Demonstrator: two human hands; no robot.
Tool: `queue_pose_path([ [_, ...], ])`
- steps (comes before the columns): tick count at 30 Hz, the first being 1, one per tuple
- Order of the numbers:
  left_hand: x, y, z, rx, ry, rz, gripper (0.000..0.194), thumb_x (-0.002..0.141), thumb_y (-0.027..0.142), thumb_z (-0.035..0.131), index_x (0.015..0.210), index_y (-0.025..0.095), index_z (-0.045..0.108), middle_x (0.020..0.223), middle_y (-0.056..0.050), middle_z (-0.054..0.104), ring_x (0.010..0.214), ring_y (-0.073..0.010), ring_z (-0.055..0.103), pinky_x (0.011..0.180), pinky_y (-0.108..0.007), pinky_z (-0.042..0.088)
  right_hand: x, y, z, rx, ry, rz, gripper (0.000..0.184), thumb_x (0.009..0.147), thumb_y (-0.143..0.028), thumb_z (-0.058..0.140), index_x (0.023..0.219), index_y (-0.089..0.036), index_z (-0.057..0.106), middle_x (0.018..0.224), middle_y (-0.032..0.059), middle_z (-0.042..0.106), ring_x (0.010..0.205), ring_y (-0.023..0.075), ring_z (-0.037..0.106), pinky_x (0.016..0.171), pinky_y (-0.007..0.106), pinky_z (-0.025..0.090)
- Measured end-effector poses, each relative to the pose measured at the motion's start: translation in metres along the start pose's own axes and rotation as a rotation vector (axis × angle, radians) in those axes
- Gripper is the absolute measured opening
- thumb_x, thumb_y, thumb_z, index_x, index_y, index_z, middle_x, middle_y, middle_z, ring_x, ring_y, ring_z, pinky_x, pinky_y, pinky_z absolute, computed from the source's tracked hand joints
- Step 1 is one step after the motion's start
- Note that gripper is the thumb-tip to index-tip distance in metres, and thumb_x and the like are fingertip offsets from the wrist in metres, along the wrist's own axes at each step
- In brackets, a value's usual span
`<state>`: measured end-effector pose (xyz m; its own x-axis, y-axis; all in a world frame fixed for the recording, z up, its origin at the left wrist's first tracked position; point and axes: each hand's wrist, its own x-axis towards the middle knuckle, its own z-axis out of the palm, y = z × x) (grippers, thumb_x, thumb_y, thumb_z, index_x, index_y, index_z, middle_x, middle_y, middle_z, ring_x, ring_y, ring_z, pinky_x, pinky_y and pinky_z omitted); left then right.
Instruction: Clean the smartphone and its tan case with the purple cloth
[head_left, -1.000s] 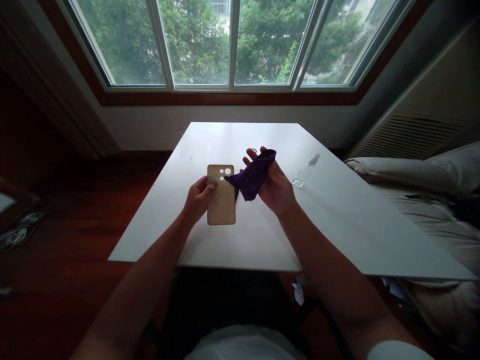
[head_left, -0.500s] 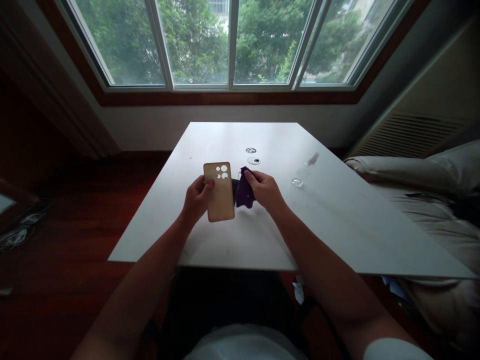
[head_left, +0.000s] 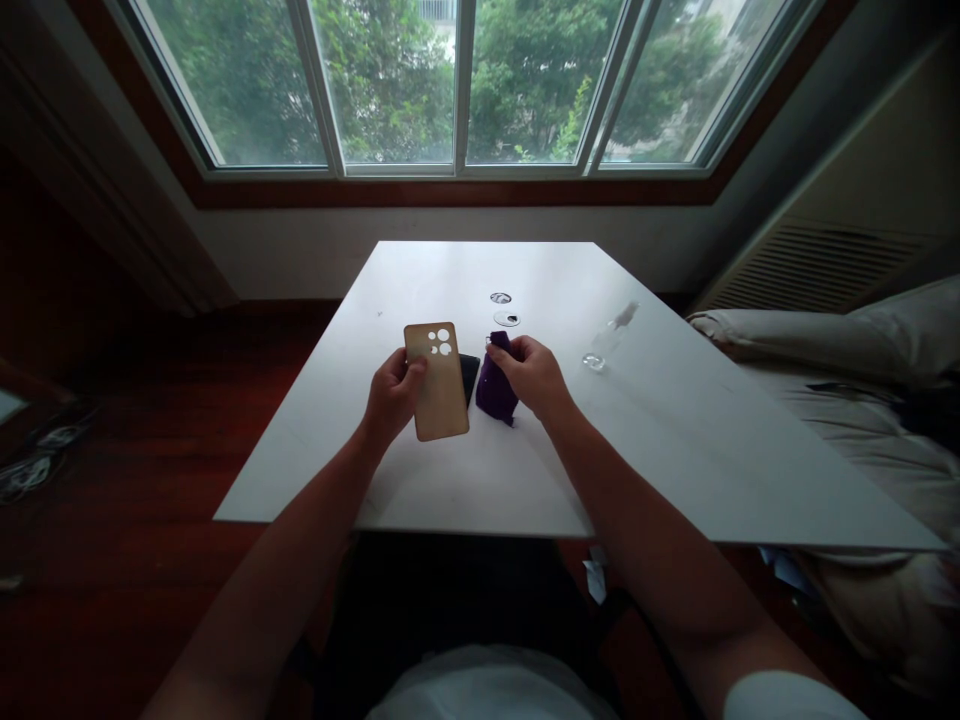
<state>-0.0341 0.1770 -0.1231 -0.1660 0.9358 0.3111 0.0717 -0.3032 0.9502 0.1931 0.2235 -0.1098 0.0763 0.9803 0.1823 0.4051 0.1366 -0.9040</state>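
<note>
My left hand (head_left: 395, 392) grips a tan, translucent phone case (head_left: 441, 400) by its left edge, thumb across the face. Camera cutouts show at the case's upper end. In my right hand (head_left: 534, 375) a dark purple cloth (head_left: 496, 393) is pinched near its top and hangs down over the table. Partly hidden behind the case, a dark flat object (head_left: 469, 372), perhaps a phone, lies on the white table (head_left: 480, 495). Cloth and case are apart, with a narrow gap between them.
A clear spray bottle (head_left: 609, 340) lies on the table to the right. Two small round flat pieces, a farther one (head_left: 501, 298) and a nearer one (head_left: 506, 319), lie beyond my hands. A cushioned seat (head_left: 832, 340) adjoins the table's right side.
The purple cloth has swung slightly right and down, away from the case, and its folds have changed. More of the dark object shows. My left hand keeps its hold on the case.
</note>
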Motion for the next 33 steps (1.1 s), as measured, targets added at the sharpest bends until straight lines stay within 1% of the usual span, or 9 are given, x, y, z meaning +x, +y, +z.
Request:
queue_pose_path([
  [5, 0.001, -0.003, 0.000, 0.009, -0.007, -0.010, 0.027, 0.090, 0.043, 0.064, 0.097, 0.017, 0.067, 0.082, -0.002, 0.065, 0.071, -0.0155, 0.057, 0.060, -0.023, 0.045, -0.004, -0.005, 0.000, -0.063, 0.057, -0.095, 0.040, 0.083, -0.060, 0.069, 0.085, -0.020, 0.067, 0.079, 0.0025, 0.070, 0.070, 0.0194, 0.061, 0.066, 0.033, 0.046],
  [10, 0.002, -0.008, 0.003, 0.032, 0.002, -0.053, 0.031, 0.091, 0.044, 0.062, 0.105, 0.017, 0.068, 0.086, -0.005, 0.069, 0.074, -0.0184, 0.062, 0.060, -0.025, 0.047, -0.018, -0.016, 0.004, -0.008, 0.164, -0.339, 0.033, 0.093, -0.054, 0.064, 0.096, -0.021, 0.071, 0.090, 0.0051, 0.074, 0.080, 0.0211, 0.067, 0.073, 0.035, 0.053],
  [12, 0.003, -0.010, 0.004, 0.048, 0.010, -0.059, 0.032, 0.092, 0.044, 0.061, 0.106, 0.017, 0.068, 0.086, -0.005, 0.070, 0.075, -0.0193, 0.064, 0.061, -0.025, 0.048, -0.028, -0.023, 0.008, 0.062, 0.053, -0.551, 0.027, 0.095, -0.047, 0.065, 0.102, -0.022, 0.071, 0.101, 0.0073, 0.074, 0.088, 0.0213, 0.069, 0.076, 0.035, 0.055],
  [15, 0.005, -0.011, 0.003, 0.073, 0.052, -0.052, 0.030, 0.092, 0.043, 0.061, 0.104, 0.016, 0.068, 0.087, -0.005, 0.070, 0.075, -0.0188, 0.063, 0.064, -0.026, 0.049, -0.040, -0.030, 0.014, 0.121, -0.319, -0.900, 0.014, 0.097, -0.036, 0.066, 0.100, -0.024, 0.073, 0.103, 0.0072, 0.076, 0.098, 0.0216, 0.071, 0.089, 0.036, 0.057],
  [17, 0.007, -0.012, 0.002, 0.069, 0.088, -0.061, 0.030, 0.092, 0.043, 0.060, 0.103, 0.016, 0.067, 0.087, -0.005, 0.070, 0.074, -0.0180, 0.062, 0.064, -0.026, 0.048, -0.044, -0.031, 0.018, 0.132, -0.428, -0.990, 0.013, 0.099, -0.032, 0.063, 0.097, -0.024, 0.074, 0.100, 0.0068, 0.077, 0.102, 0.0217, 0.072, 0.095, 0.037, 0.056],
  [22, 0.010, -0.013, 0.002, 0.004, 0.143, -0.061, 0.029, 0.093, 0.043, 0.060, 0.104, 0.017, 0.065, 0.088, -0.005, 0.069, 0.074, -0.0171, 0.062, 0.066, -0.026, 0.049, -0.038, -0.020, 0.016, 0.077, -0.245, -0.812, 0.017, 0.099, -0.034, 0.063, 0.105, -0.024, 0.076, 0.107, 0.0085, 0.075, 0.100, 0.0217, 0.071, 0.093, 0.037, 0.056],
  [27, 0.009, -0.012, 0.003, -0.033, 0.155, -0.056, 0.026, 0.093, 0.041, 0.059, 0.104, 0.018, 0.064, 0.088, -0.004, 0.069, 0.074, -0.0166, 0.062, 0.067, -0.026, 0.050, -0.030, -0.012, 0.015, -0.094, -0.282, -0.756, 0.043, 0.091, -0.040, 0.074, 0.131, -0.026, 0.069, 0.123, 0.0120, 0.069, 0.111, 0.0273, 0.066, 0.100, 0.046, 0.055],
  [29, 0.010, -0.012, 0.003, -0.053, 0.162, -0.066, 0.026, 0.093, 0.041, 0.060, 0.105, 0.018, 0.064, 0.089, -0.004, 0.069, 0.074, -0.0166, 0.063, 0.067, -0.026, 0.050, -0.029, -0.011, 0.017, -0.122, -0.292, -0.778, 0.040, 0.090, -0.038, 0.075, 0.128, -0.026, 0.071, 0.123, 0.0125, 0.068, 0.113, 0.0285, 0.065, 0.102, 0.049, 0.054],
  [33, 0.013, -0.014, 0.003, -0.107, 0.190, -0.137, 0.026, 0.090, 0.040, 0.060, 0.102, 0.017, 0.063, 0.086, -0.004, 0.069, 0.069, -0.0163, 0.062, 0.062, -0.026, 0.049, -0.027, -0.008, 0.021, -0.137, -0.262, -0.801, 0.022, 0.090, -0.028, 0.075, 0.111, -0.024, 0.077, 0.119, 0.0117, 0.069, 0.114, 0.0281, 0.065, 0.103, 0.049, 0.053],
])
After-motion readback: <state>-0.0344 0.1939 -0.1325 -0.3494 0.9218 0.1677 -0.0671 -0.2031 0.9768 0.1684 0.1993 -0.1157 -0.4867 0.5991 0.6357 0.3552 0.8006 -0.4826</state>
